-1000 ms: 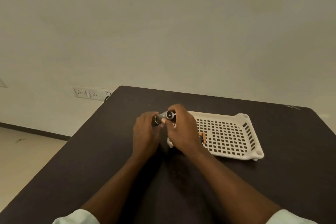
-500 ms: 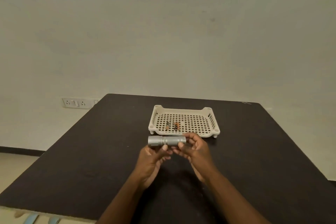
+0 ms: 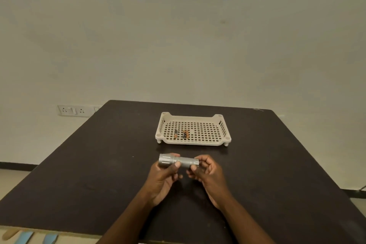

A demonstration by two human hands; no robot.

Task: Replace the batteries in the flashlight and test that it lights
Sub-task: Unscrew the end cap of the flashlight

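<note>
Flashlight, a matte silver metal cylinder with a wider fluted head, lies level above the dark matte table, held at both ends. The left hand curls around the head end, thumb pressed on top; the right hand pinches the scalloped tail between its fingertips. Beyond them a cream plastic tray with a square-grid floor and slotted walls holds small copper-and-black batteries.
</note>
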